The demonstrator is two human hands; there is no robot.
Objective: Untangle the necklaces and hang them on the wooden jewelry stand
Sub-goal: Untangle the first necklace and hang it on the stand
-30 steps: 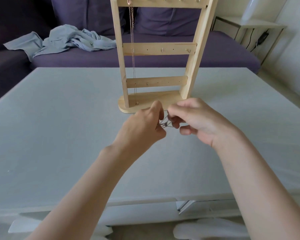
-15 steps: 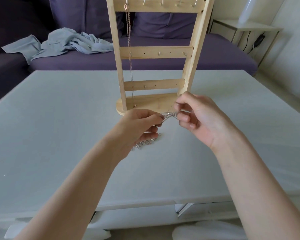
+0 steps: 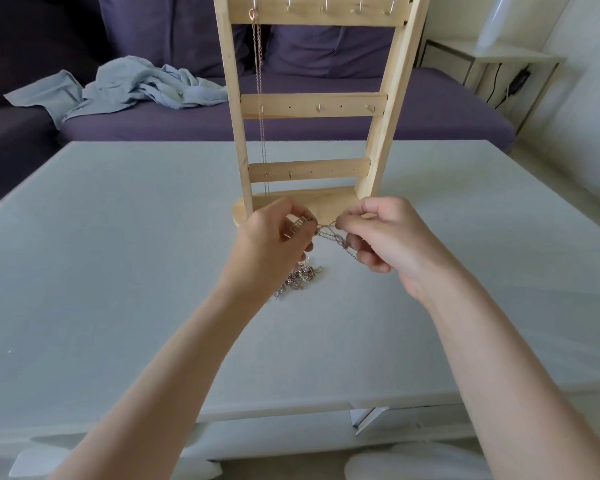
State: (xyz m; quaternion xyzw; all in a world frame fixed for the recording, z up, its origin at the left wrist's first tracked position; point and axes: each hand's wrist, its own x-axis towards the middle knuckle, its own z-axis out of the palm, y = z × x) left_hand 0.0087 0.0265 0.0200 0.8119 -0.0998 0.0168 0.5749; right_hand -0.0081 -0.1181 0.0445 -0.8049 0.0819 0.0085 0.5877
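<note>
Head view. Both hands are raised just in front of the base of the wooden jewelry stand (image 3: 312, 105), which stands upright on the pale grey table (image 3: 118, 271). The left hand (image 3: 271, 237) has its fingers curled, pinching a small bar-shaped pendant and the silver chain attached to it. The right hand (image 3: 385, 233) has its fingers curled too, thumb and forefinger pinching fine silver strands. These strands (image 3: 329, 233) run stretched between the two hands. Below the left hand, the rest of the tangled necklaces (image 3: 300, 277) lies in a heap on the table, partly hidden by the wrist. One rose-coloured necklace (image 3: 260, 98) hangs from the leftmost hook of the stand's top rail, reaching down towards the base. Behind the table is a purple sofa (image 3: 430, 112) with a crumpled light blue garment (image 3: 136, 88) on it.
</note>
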